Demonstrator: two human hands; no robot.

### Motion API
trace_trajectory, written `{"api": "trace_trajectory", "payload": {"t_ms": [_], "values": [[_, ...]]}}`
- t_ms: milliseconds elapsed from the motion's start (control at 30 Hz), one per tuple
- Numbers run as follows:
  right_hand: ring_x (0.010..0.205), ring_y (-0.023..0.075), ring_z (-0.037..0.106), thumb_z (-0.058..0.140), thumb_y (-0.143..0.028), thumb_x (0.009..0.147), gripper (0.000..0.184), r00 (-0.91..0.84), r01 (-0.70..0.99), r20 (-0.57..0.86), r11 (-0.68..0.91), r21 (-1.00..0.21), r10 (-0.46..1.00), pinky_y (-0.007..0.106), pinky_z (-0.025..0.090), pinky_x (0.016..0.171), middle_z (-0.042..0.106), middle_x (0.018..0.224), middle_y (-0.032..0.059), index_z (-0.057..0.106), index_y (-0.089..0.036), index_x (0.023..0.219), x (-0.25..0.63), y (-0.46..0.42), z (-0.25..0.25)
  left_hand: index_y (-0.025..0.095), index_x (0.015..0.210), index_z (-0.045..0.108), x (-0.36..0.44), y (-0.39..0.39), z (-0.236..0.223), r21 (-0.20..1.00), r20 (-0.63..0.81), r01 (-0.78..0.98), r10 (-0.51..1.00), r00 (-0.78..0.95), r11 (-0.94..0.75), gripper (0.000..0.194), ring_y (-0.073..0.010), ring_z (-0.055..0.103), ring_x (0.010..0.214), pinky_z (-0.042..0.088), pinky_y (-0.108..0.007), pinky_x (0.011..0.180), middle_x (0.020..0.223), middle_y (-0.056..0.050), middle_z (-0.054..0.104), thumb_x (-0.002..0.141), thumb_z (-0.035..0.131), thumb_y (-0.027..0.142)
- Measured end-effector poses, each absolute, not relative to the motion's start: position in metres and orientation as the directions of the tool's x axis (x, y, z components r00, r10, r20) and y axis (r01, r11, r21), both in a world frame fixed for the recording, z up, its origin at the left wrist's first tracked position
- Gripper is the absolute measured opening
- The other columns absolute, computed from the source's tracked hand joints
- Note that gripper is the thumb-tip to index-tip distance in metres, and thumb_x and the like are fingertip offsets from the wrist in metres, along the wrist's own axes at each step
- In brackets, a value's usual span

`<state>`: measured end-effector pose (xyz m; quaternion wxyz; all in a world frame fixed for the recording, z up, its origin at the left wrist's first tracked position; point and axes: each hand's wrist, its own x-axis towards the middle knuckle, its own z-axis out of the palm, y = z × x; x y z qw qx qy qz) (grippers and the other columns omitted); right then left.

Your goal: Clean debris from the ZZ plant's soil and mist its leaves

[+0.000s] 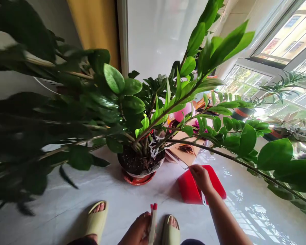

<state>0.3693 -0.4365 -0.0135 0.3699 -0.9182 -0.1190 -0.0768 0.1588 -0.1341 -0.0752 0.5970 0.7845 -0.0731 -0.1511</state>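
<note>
My right hand (200, 177) is closed in a pinch at one end of a thin pale strip (180, 163), whose exact kind I cannot make out. The strip slants up toward a large potted plant (134, 161) with glossy leaves and dark soil. White twisted ties (153, 149) loop around its stems. Low in front of me, my left hand (142, 227) is wrapped around a slim translucent tube (153, 224) with a red tip; a second red tip shows beside it. Beneath my right forearm is a red container (215, 177).
A tan board (173, 148) bearing brown root-like bits (186, 148) lies right of the pot, near a pink round object (184, 112). Long leafy stems (219, 151) reach across the right side. My slippered feet (98, 217) stand on the marble-look floor (53, 211). More potted plants (242, 112) line the window.
</note>
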Motion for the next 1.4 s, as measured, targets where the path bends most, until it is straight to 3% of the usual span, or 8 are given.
{"api": "trace_trajectory", "payload": {"t_ms": [133,233,267,333,467,700,1000,1400], "values": [[0.054,0.0188,0.051,0.059,-0.058,0.099,0.048,0.945,0.327,0.242,-0.681,-0.655,0.221,0.031,0.041,0.052,0.053,0.058,0.0001,0.052,-0.025,0.065,0.272,-0.412,-0.014,0.023,0.102,0.07,0.151,-0.128,-0.052,0.983,-0.111,0.075,-0.215,0.97,-0.169,0.017,-0.0245,0.066,0.097,0.056,-0.037,0.089,0.103,-0.008,0.07,0.089,0.062,0.03],[0.06,0.02,0.059,0.056,-0.042,0.102,0.023,0.937,0.346,0.251,-0.559,-0.754,0.241,0.032,0.05,0.056,0.063,0.074,0.0021,0.069,-0.023,0.101,0.215,-0.393,-0.007,0.021,0.105,0.07,0.139,-0.126,-0.042,0.988,-0.057,0.031,-0.175,0.983,-0.152,0.026,-0.0262,0.066,0.099,0.055,-0.04,0.092,0.105,-0.009,0.07,0.092,0.063,0.043],[0.07,0.0213,0.066,0.058,-0.035,0.099,0.03,0.933,0.347,0.241,-0.49,-0.8,0.268,0.033,0.055,0.061,0.069,0.088,0.0049,0.066,-0.024,0.125,0.199,-0.386,-0.006,0.021,0.107,0.07,0.134,-0.126,-0.039,0.989,-0.051,0.029,-0.147,0.988,-0.147,0.031,-0.0271,0.066,0.1,0.055,-0.041,0.092,0.106,-0.01,0.07,0.093,0.062,0.047],[0.101,0.0252,0.073,0.065,-0.023,0.087,0.075,0.91,0.352,0.23,-0.353,-0.867,0.345,0.037,0.063,0.077,0.07,0.125,0.0111,0.043,-0.028,0.159,0.168,-0.371,-0.006,0.02,0.11,0.069,0.12,-0.126,-0.029,0.991,-0.048,0.038,-0.073,0.996,-0.128,0.038,-0.0291,0.066,0.106,0.055,-0.043,0.097,0.112,-0.012,0.07,0.094,0.061,0.053],[0.138,0.0317,0.06,0.07,-0.009,0.07,0.112,0.851,0.363,0.209,-0.253,-0.897,0.481,0.051,0.054,0.111,0.049,0.161,0.0121,0.025,-0.036,0.169,0.115,-0.334,-0.009,0.021,0.117,0.07,0.085,-0.135,0.01,0.997,-0.007,0.005,-0.014,1.0,-0.078,0.04,-0.0317,0.062,0.127,0.051,-0.045,0.112,0.132,-0.015,0.066,0.094,0.065,0.053],[0.129,0.0339,0.065,0.067,-0.011,0.084,0.096,0.851,0.479,0.429,-0.111,-0.871,0.303,0.052,0.057,0.109,0.058,0.148,0.0141,0.028,-0.035,0.168,0.055,-0.292,0.009,0.021,0.143,0.061,0.021,-0.163,0.072,0.993,0.078,-0.086,-0.108,0.991,-0.079,0.052,-0.0329,0.053,0.144,0.041,-0.051,0.127,0.153,-0.016,0.058,0.096,0.063,0.043],[0.114,0.0318,0.065,0.061,-0.016,0.087,0.077,0.84,0.506,0.457,-0.119,-0.854,0.293,0.051,0.059,0.102,0.062,0.122,0.0104,0.047,-0.035,0.16,0.016,-0.308,0.04,0.022,0.15,0.058,-0.021,-0.175,0.105,0.829,0.21,-0.316,-0.267,0.941,-0.461,0.054,-0.0351,0.047,0.152,0.037,-0.057,0.129,0.159,-0.019,0.054,0.096,0.059,0.025],[0.1,0.0284,0.066,0.061,-0.014,0.08,0.065,0.858,0.474,0.425,-0.125,-0.872,0.289,0.046,0.063,0.09,0.062,0.113,0.0094,0.062,-0.028,0.144,0.008,-0.304,0.055,0.024,0.144,0.064,-0.043,-0.171,0.138,0.774,0.182,-0.304,-0.265,0.947,-0.556,0.056,-0.0351,0.06,0.139,0.046,-0.053,0.122,0.149,-0.015,0.064,0.088,0.067,0.017]]}}
